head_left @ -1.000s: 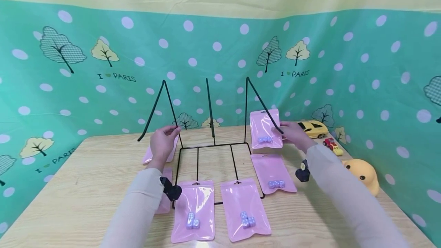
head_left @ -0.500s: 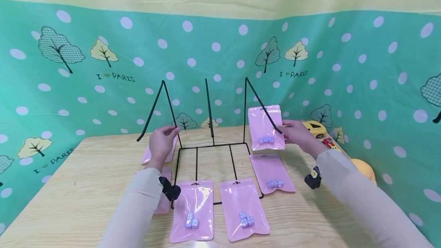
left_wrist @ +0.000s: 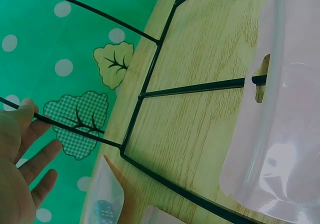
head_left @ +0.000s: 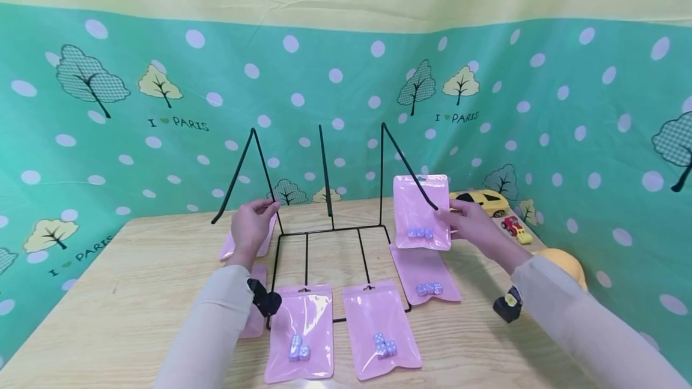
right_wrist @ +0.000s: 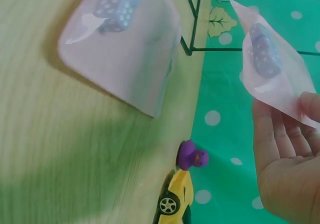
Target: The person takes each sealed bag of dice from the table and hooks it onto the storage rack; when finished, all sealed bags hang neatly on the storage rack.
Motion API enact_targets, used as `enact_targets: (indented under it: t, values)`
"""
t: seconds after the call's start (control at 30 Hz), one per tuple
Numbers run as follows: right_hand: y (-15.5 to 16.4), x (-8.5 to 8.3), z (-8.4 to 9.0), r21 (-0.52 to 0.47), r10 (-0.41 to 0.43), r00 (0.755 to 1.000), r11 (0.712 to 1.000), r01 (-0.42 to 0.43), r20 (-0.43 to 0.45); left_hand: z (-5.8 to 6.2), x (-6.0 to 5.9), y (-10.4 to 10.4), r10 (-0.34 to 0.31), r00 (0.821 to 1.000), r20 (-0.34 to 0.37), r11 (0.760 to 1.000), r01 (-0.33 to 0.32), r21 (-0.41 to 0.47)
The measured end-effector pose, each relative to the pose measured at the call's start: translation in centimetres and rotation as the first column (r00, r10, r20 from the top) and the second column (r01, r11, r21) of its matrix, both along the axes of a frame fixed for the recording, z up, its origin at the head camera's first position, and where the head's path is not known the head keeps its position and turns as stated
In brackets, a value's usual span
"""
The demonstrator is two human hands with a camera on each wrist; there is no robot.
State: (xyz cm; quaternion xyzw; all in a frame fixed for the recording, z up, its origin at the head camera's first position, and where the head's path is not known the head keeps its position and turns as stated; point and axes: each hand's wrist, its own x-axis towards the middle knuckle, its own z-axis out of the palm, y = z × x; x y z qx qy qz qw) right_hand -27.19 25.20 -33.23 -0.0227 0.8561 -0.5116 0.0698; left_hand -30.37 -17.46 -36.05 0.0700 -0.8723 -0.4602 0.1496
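Note:
A black wire display rack (head_left: 332,230) with upright rods and forward-bent prongs stands on the table. Thumb and index finger of my left hand (head_left: 253,227) pinch its left upright; the other fingers show loosely spread in the left wrist view. With my right hand (head_left: 471,224) I hold a pink zip bag (head_left: 405,206) of dice by its right side, thumb on one face. The rack's right prong crosses in front of this bag; whether it passes through the hang hole I cannot tell. Two pink bags (head_left: 300,317) lie at the front, their hang holes by the base wires.
Another pink dice bag (head_left: 418,266) lies right of the base, and pink bags (head_left: 254,317) lie on the left, partly hidden by my arm. Along the right edge are a yellow toy car (head_left: 489,202), a red-and-yellow toy (head_left: 517,230), a yellow rounded toy (head_left: 564,264) and a purple duck (right_wrist: 190,155).
My right hand has brought the bag slightly up, then down and nearer, its top now tipped differently. My left hand stays on the upright. The whole view has shifted a little.

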Motion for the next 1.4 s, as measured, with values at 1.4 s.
enact_targets:
  t: [1.4]
  values:
    - [0.6,10.6,1.8,0.024,0.255,0.948,0.967,-0.255,-0.19,-0.3,-0.1,-0.1,0.004,1.0,0.013,1.0,-0.004,-0.016]
